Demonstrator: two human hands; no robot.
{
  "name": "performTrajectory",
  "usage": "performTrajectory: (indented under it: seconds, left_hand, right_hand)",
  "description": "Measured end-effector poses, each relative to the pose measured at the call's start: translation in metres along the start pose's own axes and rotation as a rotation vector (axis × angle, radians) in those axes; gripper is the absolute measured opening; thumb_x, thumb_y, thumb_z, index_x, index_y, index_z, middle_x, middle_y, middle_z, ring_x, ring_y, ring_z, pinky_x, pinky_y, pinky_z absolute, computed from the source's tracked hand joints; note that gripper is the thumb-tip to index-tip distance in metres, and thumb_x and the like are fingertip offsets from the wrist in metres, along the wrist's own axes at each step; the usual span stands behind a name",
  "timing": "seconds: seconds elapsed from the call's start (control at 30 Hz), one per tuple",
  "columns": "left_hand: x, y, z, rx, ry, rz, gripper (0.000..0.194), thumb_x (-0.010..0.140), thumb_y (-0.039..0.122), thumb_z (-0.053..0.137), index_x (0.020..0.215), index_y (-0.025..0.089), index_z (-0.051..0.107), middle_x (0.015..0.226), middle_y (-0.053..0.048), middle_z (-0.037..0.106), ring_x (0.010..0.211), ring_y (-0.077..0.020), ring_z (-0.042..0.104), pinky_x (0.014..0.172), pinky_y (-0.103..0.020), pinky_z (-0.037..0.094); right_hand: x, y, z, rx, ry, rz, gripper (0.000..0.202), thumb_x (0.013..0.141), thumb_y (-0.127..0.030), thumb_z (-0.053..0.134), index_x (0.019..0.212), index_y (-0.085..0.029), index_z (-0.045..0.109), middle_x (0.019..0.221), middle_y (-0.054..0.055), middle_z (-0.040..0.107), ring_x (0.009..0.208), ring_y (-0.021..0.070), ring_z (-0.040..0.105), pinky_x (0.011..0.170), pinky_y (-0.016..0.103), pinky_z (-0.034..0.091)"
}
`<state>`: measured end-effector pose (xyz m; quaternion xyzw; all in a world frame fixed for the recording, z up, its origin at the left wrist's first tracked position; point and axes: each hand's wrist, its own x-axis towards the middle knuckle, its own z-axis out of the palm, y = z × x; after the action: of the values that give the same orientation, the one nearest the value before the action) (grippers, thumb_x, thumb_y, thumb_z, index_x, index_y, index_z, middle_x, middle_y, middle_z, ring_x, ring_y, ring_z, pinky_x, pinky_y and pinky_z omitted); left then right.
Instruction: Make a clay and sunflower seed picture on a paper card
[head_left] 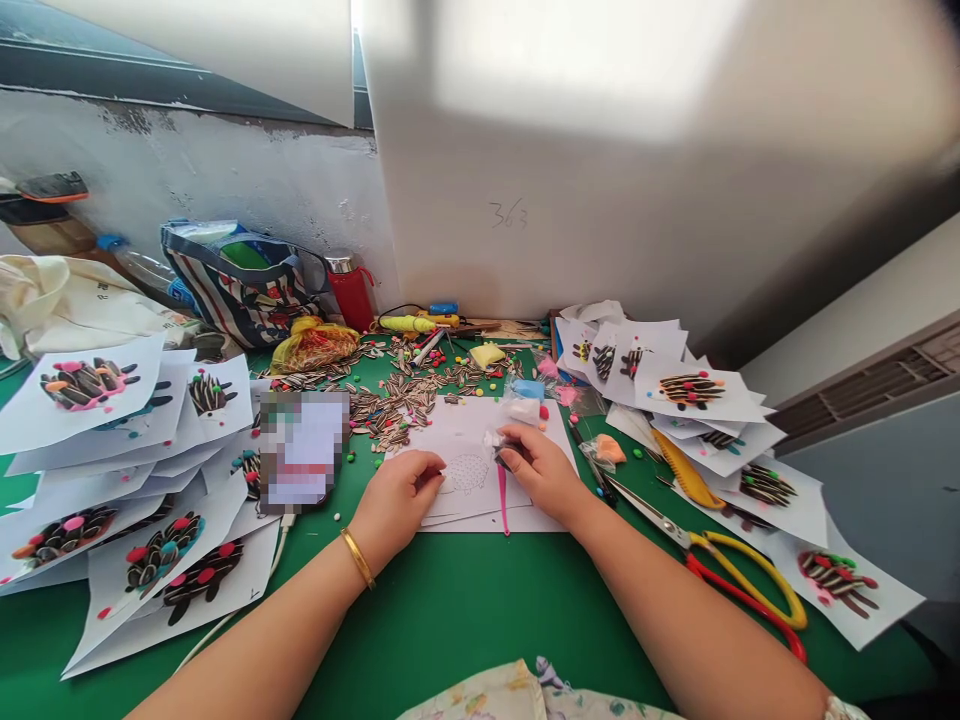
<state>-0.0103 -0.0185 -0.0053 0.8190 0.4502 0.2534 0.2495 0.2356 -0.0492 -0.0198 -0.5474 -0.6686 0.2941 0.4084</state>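
Note:
A white sheet (450,440) with a dotted round drawing (466,473) lies in front of me on the green table. My left hand (401,495) rests at the sheet's left edge, its thumb and forefinger pinched together by the drawing; what is between them, if anything, is too small to tell. At the drawing's right, my right hand (536,470) has its fingers closed on a small clear packet (493,443). A pink tool (503,500) points down from beside the right fingers. White and blue clay packets (527,388) lie just beyond that hand.
Sunflower seeds (390,405) and small coloured balls cover the back. Sheets with seed pictures (187,540) pile up at left, more (780,490) at right. Scissors (697,545) and a yellow cutter (686,470) lie right. A phone (304,450), red bottle (350,292) and bag (240,285) stand left.

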Motion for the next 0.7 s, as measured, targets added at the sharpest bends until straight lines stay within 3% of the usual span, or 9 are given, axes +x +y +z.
performTrajectory:
  seconds: [0.2, 0.37, 0.7]
  left_hand:
    - [0.0004, 0.0016, -0.0004, 0.085, -0.039, 0.02, 0.01, 0.085, 0.027, 0.061, 0.079, 0.02, 0.062, 0.077, 0.0, 0.065, 0.072, -0.0164, 0.057, 0.067, -0.029, 0.04]
    - [0.0006, 0.0024, -0.0005, 0.127, -0.056, 0.05, 0.005, 0.084, 0.022, 0.061, 0.081, 0.02, 0.065, 0.081, -0.001, 0.064, 0.076, -0.0164, 0.057, 0.07, -0.029, 0.04]
    - [0.0013, 0.0007, 0.004, 0.167, -0.078, 0.026, 0.013, 0.086, 0.024, 0.06, 0.09, 0.024, 0.073, 0.088, -0.002, 0.066, 0.082, -0.0171, 0.06, 0.076, -0.03, 0.043]
  right_hand:
    - [0.0005, 0.0006, 0.0002, -0.022, 0.003, 0.0, 0.032, 0.092, -0.034, 0.052, 0.121, -0.021, 0.056, 0.116, 0.008, 0.064, 0.105, 0.0223, 0.06, 0.092, 0.039, 0.048]
    - [0.0005, -0.0015, -0.0003, -0.018, -0.007, 0.002, 0.031, 0.092, -0.034, 0.052, 0.121, -0.022, 0.056, 0.115, 0.007, 0.064, 0.105, 0.0217, 0.059, 0.093, 0.038, 0.047]
    - [0.0013, -0.0035, 0.0, -0.029, -0.007, 0.006, 0.031, 0.092, -0.033, 0.053, 0.12, -0.022, 0.057, 0.115, 0.006, 0.064, 0.104, 0.0209, 0.06, 0.092, 0.037, 0.047]
